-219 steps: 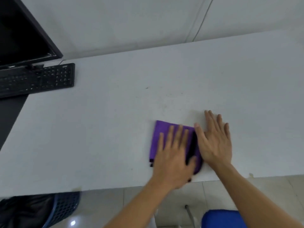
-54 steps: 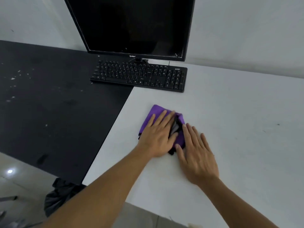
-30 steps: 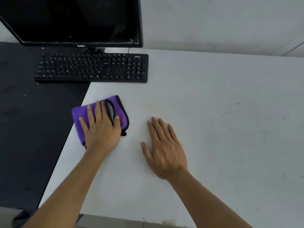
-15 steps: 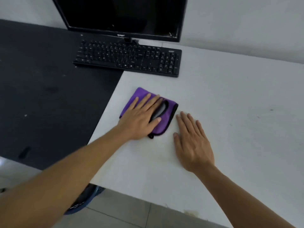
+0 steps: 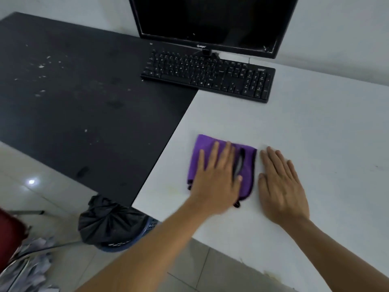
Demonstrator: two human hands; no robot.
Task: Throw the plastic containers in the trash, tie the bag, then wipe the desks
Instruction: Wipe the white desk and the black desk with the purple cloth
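Wiping step in hand: left hand [image 5: 216, 182], fingers spread, pressing purple cloth [image 5: 223, 165] on white surface [image 5: 315, 144]; right hand [image 5: 282, 182] flat just beside. Tied trash bag [image 5: 109, 224] below (done). Next: sweeping toward speckled black surface [image 5: 73, 91], probably.

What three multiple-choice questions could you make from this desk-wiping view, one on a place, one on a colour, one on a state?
1. Where does the cloth lie?
A. on the white desk
B. on the black desk
C. on the keyboard

2. What colour is the cloth?
A. green
B. purple
C. yellow

3. How is the trash bag?
A. hanging open
B. torn
C. gathered shut at the top

Answers:
1 A, the left hand presses it flat on the white top, the right hand beside it.
2 B, purple with dark trim.
3 C, its black plastic bunches into a closed neck.
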